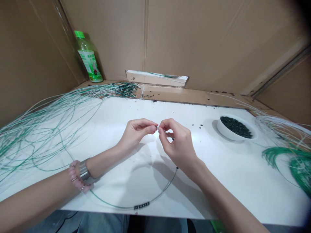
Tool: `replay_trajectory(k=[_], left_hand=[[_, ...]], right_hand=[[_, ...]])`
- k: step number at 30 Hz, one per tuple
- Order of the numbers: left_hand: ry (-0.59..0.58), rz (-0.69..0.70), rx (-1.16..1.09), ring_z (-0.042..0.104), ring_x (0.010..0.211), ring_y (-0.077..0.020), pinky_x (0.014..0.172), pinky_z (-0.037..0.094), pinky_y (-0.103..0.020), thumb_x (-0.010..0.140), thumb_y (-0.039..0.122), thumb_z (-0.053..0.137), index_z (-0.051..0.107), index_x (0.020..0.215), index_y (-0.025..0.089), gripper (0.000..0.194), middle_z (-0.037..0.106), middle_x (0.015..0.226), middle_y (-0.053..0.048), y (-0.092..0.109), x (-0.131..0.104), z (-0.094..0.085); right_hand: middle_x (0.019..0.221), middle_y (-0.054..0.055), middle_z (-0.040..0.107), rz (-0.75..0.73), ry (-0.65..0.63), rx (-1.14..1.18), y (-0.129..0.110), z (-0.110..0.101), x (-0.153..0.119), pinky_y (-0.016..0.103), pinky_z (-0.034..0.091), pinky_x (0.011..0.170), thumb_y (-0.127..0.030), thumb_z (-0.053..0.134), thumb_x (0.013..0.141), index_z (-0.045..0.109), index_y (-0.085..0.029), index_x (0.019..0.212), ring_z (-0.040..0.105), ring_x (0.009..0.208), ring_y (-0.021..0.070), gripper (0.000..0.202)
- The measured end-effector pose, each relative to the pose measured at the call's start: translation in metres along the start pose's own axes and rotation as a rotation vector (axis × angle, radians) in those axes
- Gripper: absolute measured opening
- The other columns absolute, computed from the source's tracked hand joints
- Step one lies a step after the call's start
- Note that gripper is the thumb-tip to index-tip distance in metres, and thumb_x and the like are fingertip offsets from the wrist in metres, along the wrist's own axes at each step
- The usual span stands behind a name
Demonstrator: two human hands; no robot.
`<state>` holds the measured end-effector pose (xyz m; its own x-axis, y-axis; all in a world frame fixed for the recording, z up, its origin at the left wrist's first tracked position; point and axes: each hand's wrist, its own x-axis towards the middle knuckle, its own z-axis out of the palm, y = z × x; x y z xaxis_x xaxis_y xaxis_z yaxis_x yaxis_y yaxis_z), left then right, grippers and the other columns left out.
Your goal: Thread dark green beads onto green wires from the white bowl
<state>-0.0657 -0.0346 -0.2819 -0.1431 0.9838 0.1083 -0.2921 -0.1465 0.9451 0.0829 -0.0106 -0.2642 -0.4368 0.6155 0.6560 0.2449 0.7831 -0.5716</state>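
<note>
My left hand [139,130] is closed in a pinch, thumb against forefinger; what sits between the fingertips is too small to make out. Almost touching it, my right hand [179,137] pinches a thin cord whose end part passes through the fingers, with a black bead at its lower side. From below the right hand the thin green cord [114,205] curves down along the table's front edge and back under my left wrist. A row of black beads [142,205] is threaded on it near the bottom. A pink bead bracelet [77,176] and metal cuff [84,170] circle my left wrist.
A white bowl [222,130] of small black pieces stands at right, a few loose bits beside it. Green and white strands [48,129] spread at left; a green coil [300,168] lies far right. A green bottle [88,60] stands against the cardboard wall [182,42].
</note>
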Motion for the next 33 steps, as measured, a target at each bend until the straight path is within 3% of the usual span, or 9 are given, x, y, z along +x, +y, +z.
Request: replay_trajectory(k=[19,33], left_hand=[[-0.040,0.053,0.099,0.064,0.067,-0.0112,0.066,0.050,-0.021,0.065,0.024,0.078,0.074,0.070,0.019,0.008,0.071,0.072,-0.001,-0.0003,-0.0002,-0.0018],[-0.055,0.106,0.108,0.063,0.066,-0.0090,0.065,0.051,-0.018,0.072,0.019,0.072,0.072,0.072,0.020,0.001,0.069,0.068,0.002,0.0011,-0.0018,-0.0002]], right_hand=[[0.071,0.001,0.057,0.005,-0.021,-0.032,0.0014,0.0010,-0.0016,0.022,0.049,0.054,-0.015,0.046,0.087,0.049,-0.019,0.080,0.054,0.060,0.0105,0.009],[0.068,-0.001,0.059,0.209,0.002,0.211,0.0003,0.0028,0.0002,0.018,0.050,0.053,-0.017,0.052,0.085,0.053,-0.018,0.077,0.058,0.061,0.0084,0.008]])
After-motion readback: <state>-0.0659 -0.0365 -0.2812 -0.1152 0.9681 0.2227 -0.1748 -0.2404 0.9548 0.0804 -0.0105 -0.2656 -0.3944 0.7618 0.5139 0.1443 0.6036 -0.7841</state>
